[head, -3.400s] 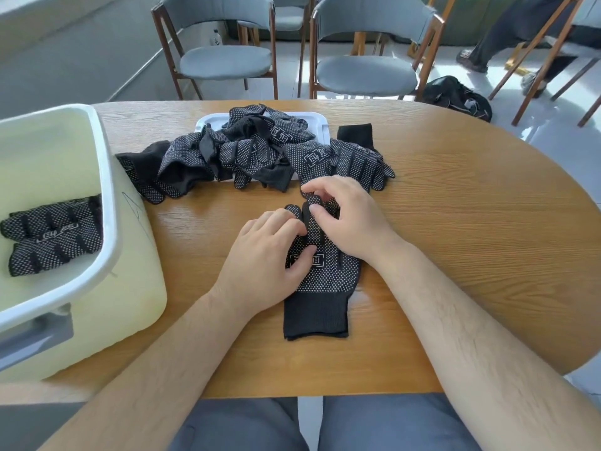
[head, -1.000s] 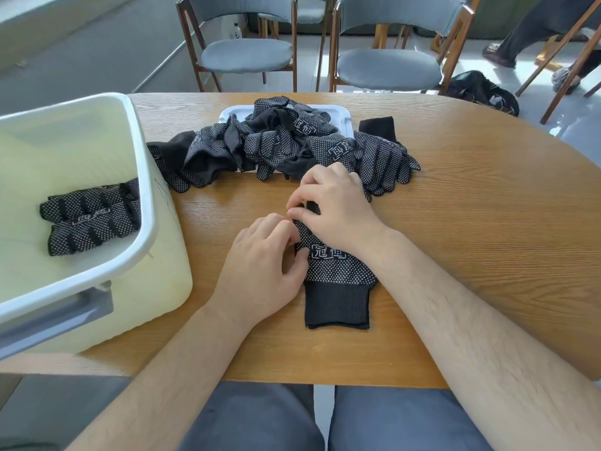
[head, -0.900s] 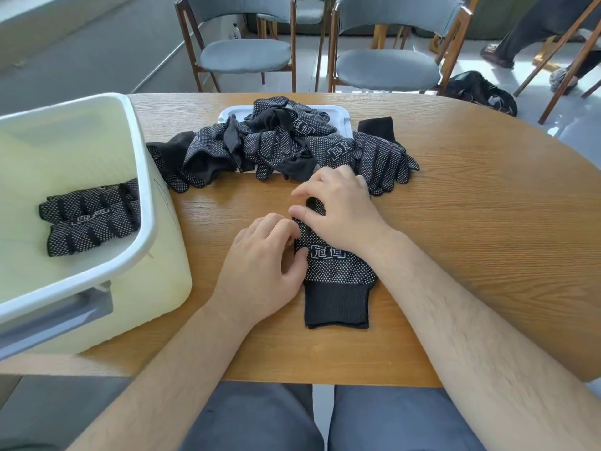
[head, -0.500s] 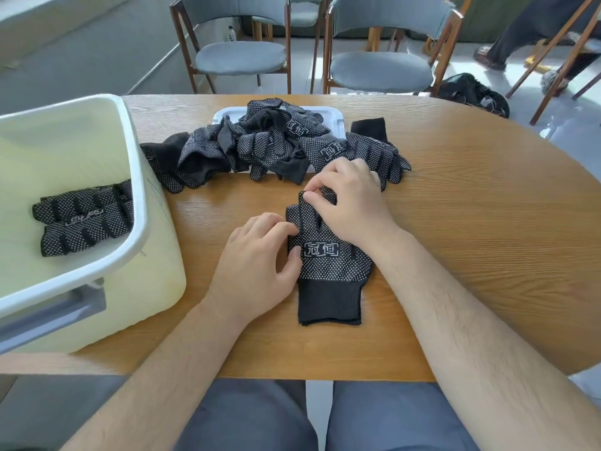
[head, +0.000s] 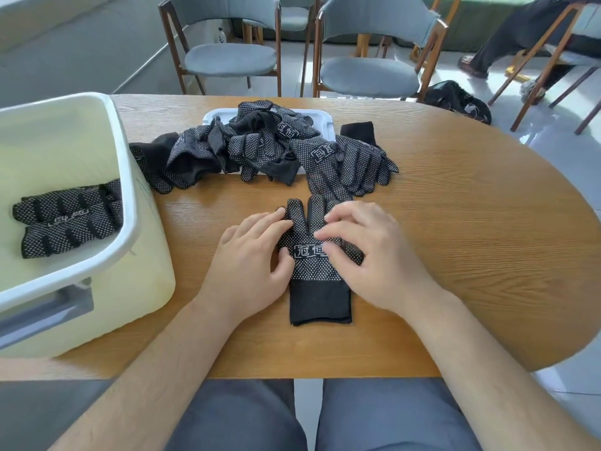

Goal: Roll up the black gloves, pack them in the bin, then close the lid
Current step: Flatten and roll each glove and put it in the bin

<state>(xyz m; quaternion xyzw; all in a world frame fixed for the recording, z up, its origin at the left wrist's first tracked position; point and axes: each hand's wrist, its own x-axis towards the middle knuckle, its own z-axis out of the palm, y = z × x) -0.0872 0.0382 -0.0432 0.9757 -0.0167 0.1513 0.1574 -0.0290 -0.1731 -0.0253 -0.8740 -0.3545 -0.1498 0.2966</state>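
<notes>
A black glove point(head: 313, 265) lies flat on the table point(head: 471, 222) in front of me, cuff toward me. My left hand point(head: 253, 258) rests on its left edge and my right hand point(head: 374, 255) presses its right side, fingers loose and gripping nothing. Beyond it lies the glove pile point(head: 266, 148). A rolled pair point(head: 68, 219) sits in the bin point(head: 126, 196) at left.

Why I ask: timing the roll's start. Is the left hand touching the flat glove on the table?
Touching. In the head view the left hand rests its fingertips on the flat glove, thumb against the dotted palm.
</notes>
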